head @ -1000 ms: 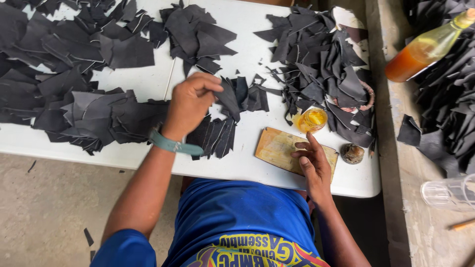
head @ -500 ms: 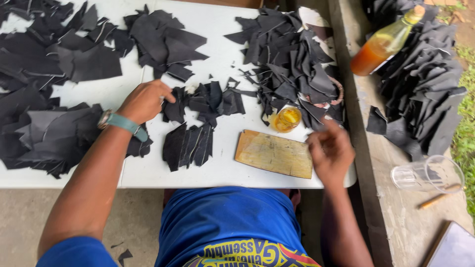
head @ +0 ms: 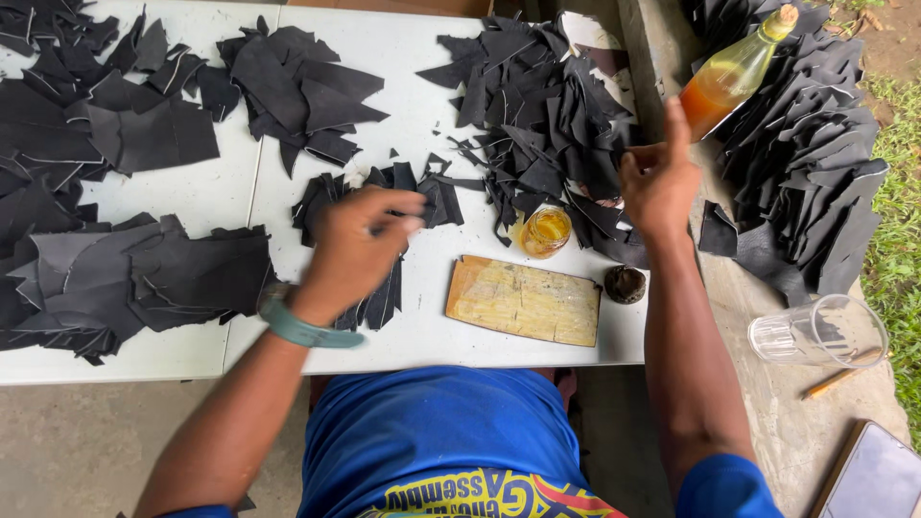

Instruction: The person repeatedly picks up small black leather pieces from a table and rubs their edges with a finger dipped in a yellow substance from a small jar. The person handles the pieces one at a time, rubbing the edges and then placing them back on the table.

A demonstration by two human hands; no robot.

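Black leather scraps [head: 125, 278] cover most of the white table [head: 422, 96] in heaps, the largest at the left edge and another stack [head: 815, 144] on the concrete ledge to the right. Since a second ago the left hand [head: 360, 245] has slid right from the big left heap onto the small pile [head: 384, 288] at the table's middle; its fingers curl down on those strips, but blur hides whether it grips one. The right hand [head: 657, 177] has lifted off the wooden board [head: 523, 302] and now hangs in the air over the right heap [head: 547, 125], loosely open, one finger raised, holding nothing. So the board lies bare, with the sorting shifted to the middle pile. Near the raised hand stand a bottle [head: 734, 72] of amber liquid and a small jar [head: 545, 232], both close enough to be knocked. Smaller things: a clear cup [head: 815, 331], a round dark lump [head: 625, 284], a pencil [head: 835, 382].
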